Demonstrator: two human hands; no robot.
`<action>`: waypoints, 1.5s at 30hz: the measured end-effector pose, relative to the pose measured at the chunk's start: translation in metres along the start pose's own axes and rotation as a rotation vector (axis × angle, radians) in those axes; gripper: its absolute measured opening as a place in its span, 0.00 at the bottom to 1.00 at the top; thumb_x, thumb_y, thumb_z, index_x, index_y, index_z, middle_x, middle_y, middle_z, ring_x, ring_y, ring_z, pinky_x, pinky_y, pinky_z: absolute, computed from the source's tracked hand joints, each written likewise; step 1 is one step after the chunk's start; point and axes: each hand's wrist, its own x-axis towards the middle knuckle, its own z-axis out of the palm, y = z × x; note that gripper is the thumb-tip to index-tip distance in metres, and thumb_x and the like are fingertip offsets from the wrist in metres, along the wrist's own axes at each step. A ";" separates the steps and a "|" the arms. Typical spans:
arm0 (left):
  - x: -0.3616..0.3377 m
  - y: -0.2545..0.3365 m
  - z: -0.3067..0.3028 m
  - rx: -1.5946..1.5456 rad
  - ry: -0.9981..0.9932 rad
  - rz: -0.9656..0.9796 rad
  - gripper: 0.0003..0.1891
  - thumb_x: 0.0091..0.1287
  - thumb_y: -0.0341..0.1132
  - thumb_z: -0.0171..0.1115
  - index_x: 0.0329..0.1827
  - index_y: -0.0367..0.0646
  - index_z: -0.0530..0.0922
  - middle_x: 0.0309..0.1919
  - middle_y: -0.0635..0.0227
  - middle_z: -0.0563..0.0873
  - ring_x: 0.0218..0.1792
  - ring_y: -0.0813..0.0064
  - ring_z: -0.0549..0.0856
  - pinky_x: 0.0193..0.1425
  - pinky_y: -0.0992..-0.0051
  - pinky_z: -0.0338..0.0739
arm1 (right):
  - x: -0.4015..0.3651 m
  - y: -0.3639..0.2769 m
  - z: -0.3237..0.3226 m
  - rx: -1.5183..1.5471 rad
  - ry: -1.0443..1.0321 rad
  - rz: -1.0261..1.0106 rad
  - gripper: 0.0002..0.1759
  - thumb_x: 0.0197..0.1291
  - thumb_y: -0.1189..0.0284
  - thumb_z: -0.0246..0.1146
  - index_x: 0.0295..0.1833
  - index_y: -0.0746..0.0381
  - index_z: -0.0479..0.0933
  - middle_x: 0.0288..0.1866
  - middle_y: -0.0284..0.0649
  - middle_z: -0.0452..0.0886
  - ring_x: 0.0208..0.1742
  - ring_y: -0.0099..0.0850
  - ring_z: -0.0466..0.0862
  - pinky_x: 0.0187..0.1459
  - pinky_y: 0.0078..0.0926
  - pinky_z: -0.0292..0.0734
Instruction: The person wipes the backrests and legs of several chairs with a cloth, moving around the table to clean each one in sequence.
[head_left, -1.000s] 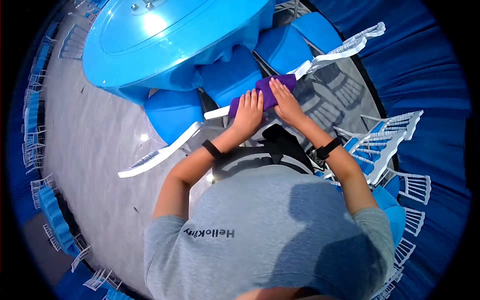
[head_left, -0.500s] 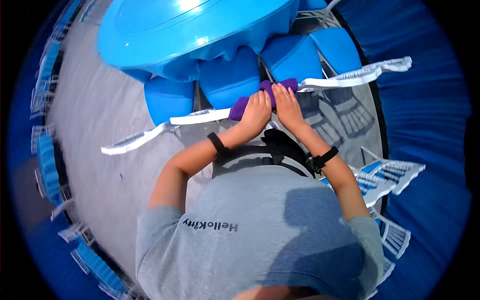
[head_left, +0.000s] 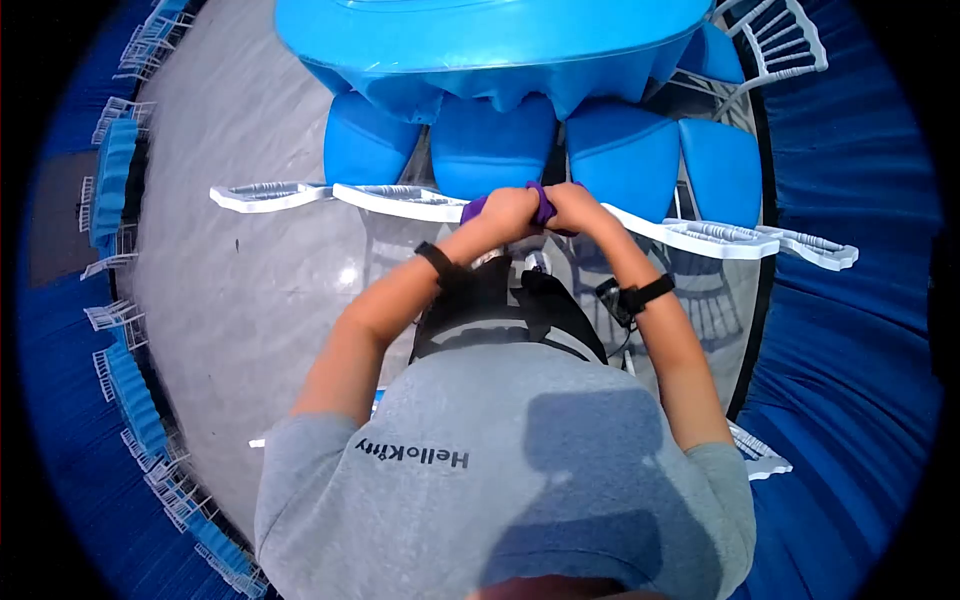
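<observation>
A bunched purple cloth (head_left: 543,203) lies across the white top rails of the chairs in front of me, partly hidden under my hands. My left hand (head_left: 508,212) is curled closed around it, with more purple showing at its left edge. Close beside it, my right hand (head_left: 578,209) also grips the cloth, its fingertips hidden from view. To the left runs a white chair back (head_left: 395,203), and another white chair back (head_left: 690,238) extends to the right. Blue seats, such as this blue chair seat (head_left: 492,145), lie just beyond the rails.
A round table with a shiny blue tablecloth (head_left: 500,45) stands ahead, chairs tucked against it. Grey floor (head_left: 260,270) spreads to the left, with rows of blue tables and white chairs (head_left: 120,185) farther off. Dark blue draped fabric (head_left: 840,320) borders the right.
My hands have gone from lying on the cloth with fingers extended to being curled around it. The view has turned, so the table and chair rails appear more level and farther right.
</observation>
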 end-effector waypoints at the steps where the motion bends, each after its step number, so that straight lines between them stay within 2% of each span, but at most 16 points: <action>1: 0.002 0.002 -0.014 -0.020 -0.079 -0.002 0.22 0.41 0.44 0.70 0.33 0.39 0.74 0.29 0.50 0.80 0.33 0.50 0.79 0.35 0.60 0.74 | 0.008 0.010 -0.002 0.084 -0.102 -0.060 0.22 0.28 0.66 0.69 0.36 0.61 0.75 0.30 0.48 0.79 0.34 0.47 0.77 0.36 0.36 0.72; 5: 0.037 -0.037 -0.011 -0.402 -0.611 -0.019 0.27 0.47 0.53 0.68 0.37 0.36 0.77 0.27 0.68 0.82 0.29 0.76 0.78 0.34 0.74 0.71 | 0.023 0.036 -0.013 0.250 -0.465 -0.048 0.31 0.33 0.56 0.72 0.41 0.66 0.74 0.36 0.42 0.80 0.36 0.31 0.79 0.37 0.28 0.72; 8: 0.040 -0.040 -0.018 -0.669 -0.797 -0.126 0.29 0.48 0.55 0.67 0.41 0.36 0.76 0.31 0.67 0.81 0.31 0.75 0.77 0.36 0.75 0.71 | 0.013 0.022 -0.028 0.390 -0.471 0.071 0.31 0.36 0.58 0.72 0.45 0.65 0.73 0.38 0.42 0.80 0.38 0.29 0.78 0.40 0.26 0.71; 12: 0.021 -0.018 -0.029 -0.391 -0.522 -0.020 0.34 0.47 0.59 0.64 0.45 0.36 0.75 0.39 0.55 0.81 0.41 0.61 0.79 0.45 0.69 0.71 | -0.004 0.027 -0.004 0.414 -0.249 -0.037 0.33 0.40 0.63 0.69 0.52 0.65 0.68 0.47 0.45 0.76 0.48 0.34 0.75 0.48 0.28 0.69; 14: 0.007 -0.011 -0.019 -0.086 -0.250 0.108 0.30 0.48 0.54 0.66 0.44 0.37 0.74 0.37 0.55 0.80 0.39 0.58 0.79 0.43 0.66 0.71 | -0.016 0.035 0.028 0.238 0.261 -0.206 0.36 0.42 0.70 0.65 0.59 0.65 0.62 0.57 0.49 0.68 0.59 0.41 0.67 0.58 0.31 0.62; 15: -0.003 -0.005 -0.015 -0.049 -0.086 0.205 0.21 0.51 0.42 0.62 0.41 0.34 0.72 0.39 0.53 0.79 0.41 0.57 0.78 0.44 0.65 0.71 | -0.028 0.023 0.037 0.229 0.344 -0.104 0.38 0.42 0.76 0.61 0.63 0.64 0.57 0.63 0.50 0.59 0.64 0.47 0.59 0.63 0.35 0.55; 16: -0.007 -0.002 -0.008 -0.047 -0.093 0.224 0.21 0.51 0.42 0.62 0.41 0.34 0.72 0.39 0.53 0.79 0.41 0.57 0.78 0.44 0.65 0.71 | -0.037 0.006 0.040 0.138 0.457 -0.009 0.38 0.42 0.81 0.56 0.64 0.65 0.54 0.65 0.52 0.56 0.65 0.49 0.58 0.64 0.36 0.53; 19: -0.015 0.007 0.004 0.463 0.314 0.474 0.20 0.50 0.31 0.52 0.45 0.27 0.69 0.48 0.48 0.74 0.50 0.58 0.74 0.52 0.69 0.70 | -0.046 -0.007 0.061 0.072 0.664 0.055 0.38 0.42 0.85 0.50 0.65 0.67 0.51 0.66 0.55 0.53 0.65 0.51 0.56 0.65 0.36 0.51; 26: 0.003 0.017 0.008 0.574 0.362 0.511 0.21 0.52 0.30 0.51 0.49 0.27 0.66 0.43 0.50 0.76 0.45 0.59 0.77 0.48 0.68 0.73 | -0.038 0.023 0.079 0.346 0.700 0.150 0.38 0.40 0.87 0.44 0.65 0.68 0.53 0.63 0.57 0.59 0.65 0.48 0.59 0.63 0.33 0.55; 28: 0.013 0.030 0.000 0.278 0.042 0.210 0.21 0.52 0.29 0.52 0.49 0.28 0.66 0.37 0.54 0.77 0.40 0.59 0.79 0.41 0.65 0.76 | -0.032 0.043 0.097 0.662 0.511 0.330 0.30 0.47 0.83 0.49 0.60 0.63 0.60 0.55 0.56 0.69 0.58 0.50 0.68 0.55 0.35 0.64; 29: 0.020 0.027 0.008 0.213 0.120 0.238 0.19 0.49 0.28 0.56 0.46 0.31 0.67 0.33 0.55 0.77 0.34 0.57 0.80 0.34 0.63 0.76 | -0.026 0.051 0.116 0.585 0.652 0.221 0.23 0.49 0.77 0.54 0.55 0.61 0.66 0.47 0.53 0.75 0.51 0.49 0.74 0.49 0.36 0.68; 33: 0.036 0.037 0.005 0.195 0.002 0.187 0.14 0.45 0.28 0.59 0.35 0.34 0.70 0.31 0.54 0.79 0.33 0.57 0.81 0.34 0.64 0.76 | -0.018 0.058 0.115 0.458 0.493 0.260 0.19 0.50 0.72 0.57 0.51 0.62 0.71 0.46 0.50 0.77 0.49 0.44 0.76 0.47 0.36 0.69; 36: 0.047 0.028 0.010 0.067 -0.048 0.198 0.14 0.45 0.30 0.61 0.33 0.34 0.69 0.27 0.50 0.79 0.32 0.51 0.80 0.34 0.59 0.74 | -0.029 0.035 0.076 0.621 0.244 0.446 0.22 0.50 0.76 0.55 0.54 0.66 0.66 0.53 0.48 0.73 0.53 0.38 0.73 0.53 0.30 0.66; 40: 0.037 0.012 0.006 -0.063 -0.043 0.204 0.16 0.46 0.34 0.63 0.35 0.36 0.70 0.25 0.49 0.79 0.31 0.49 0.79 0.34 0.57 0.73 | -0.041 0.022 0.081 0.735 0.567 0.254 0.26 0.48 0.77 0.57 0.56 0.66 0.64 0.51 0.50 0.73 0.50 0.37 0.75 0.51 0.30 0.67; 42: 0.021 0.006 -0.009 -0.030 -0.055 0.174 0.15 0.46 0.34 0.62 0.34 0.36 0.71 0.27 0.51 0.80 0.31 0.51 0.80 0.34 0.59 0.74 | -0.053 0.016 0.069 0.788 0.489 0.301 0.33 0.47 0.74 0.59 0.62 0.63 0.59 0.58 0.53 0.67 0.58 0.43 0.69 0.57 0.33 0.63; 45: -0.013 -0.014 -0.018 0.052 -0.062 0.120 0.12 0.48 0.33 0.59 0.33 0.36 0.72 0.28 0.54 0.81 0.32 0.54 0.81 0.34 0.61 0.76 | -0.063 -0.014 0.043 0.339 0.604 0.103 0.32 0.48 0.75 0.58 0.62 0.62 0.60 0.64 0.53 0.59 0.66 0.45 0.58 0.63 0.36 0.56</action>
